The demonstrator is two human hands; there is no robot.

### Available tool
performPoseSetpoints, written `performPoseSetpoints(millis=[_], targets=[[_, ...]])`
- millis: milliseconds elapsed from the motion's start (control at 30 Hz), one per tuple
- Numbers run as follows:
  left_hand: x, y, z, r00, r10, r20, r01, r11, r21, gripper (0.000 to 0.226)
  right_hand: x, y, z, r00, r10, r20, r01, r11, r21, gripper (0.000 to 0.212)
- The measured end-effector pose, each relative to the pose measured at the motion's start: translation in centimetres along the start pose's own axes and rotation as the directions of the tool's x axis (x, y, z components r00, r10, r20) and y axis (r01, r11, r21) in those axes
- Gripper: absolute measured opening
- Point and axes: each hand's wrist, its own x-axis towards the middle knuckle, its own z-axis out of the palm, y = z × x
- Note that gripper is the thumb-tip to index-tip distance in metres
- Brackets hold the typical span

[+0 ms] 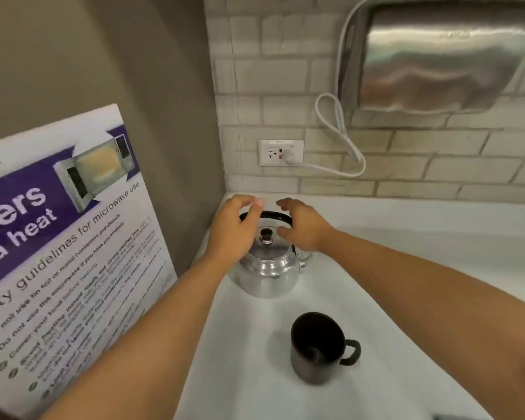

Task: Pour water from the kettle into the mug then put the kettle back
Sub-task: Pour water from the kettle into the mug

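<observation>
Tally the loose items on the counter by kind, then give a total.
Kettle: 1
Mug: 1
Poster: 1, leaning against the wall
Total: 3

desk point(391, 268): open room is left at 3 o'clock of kettle point(267, 268) | 9 o'clock: shut in by wall point(170, 101) and leaning poster point(67, 237) | 6 o'clock: mug point(317, 348) stands in the way
</observation>
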Motion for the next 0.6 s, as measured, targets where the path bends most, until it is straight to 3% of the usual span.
performPoseSetpoints(millis=[100, 200, 400, 600], targets=[[1.4, -1.5, 0.9, 0.997, -0.07, -0.012, 0.07, 0.998, 0.005, 0.036, 1.8, 0.8, 0.7, 0.999, -0.01, -0.032, 0.009, 0.999, -0.032, 0.034], [2.4, -3.0, 1.8, 0.992, -0.125, -0.025, 0.124, 0.992, -0.016, 0.029, 2.8, 1.3, 1.3, 0.998, 0.024, -0.055, -0.019, 0.995, 0.099, 0.018], [3.5, -3.7, 2.9, 0.982, -0.154, -0.109, 0.152, 0.988, -0.031, 0.052, 2.7, 0.2, 1.3, 0.997, 0.0, -0.082, 0.028, 0.94, 0.34, 0.011], [3.3, -1.1, 2.1, 0.963, -0.092, -0.253, 0.081, 0.995, -0.055, 0.049, 0.3, -1.2, -0.9, 0.994, -0.062, -0.091, 0.091, 0.924, 0.372, 0.023]])
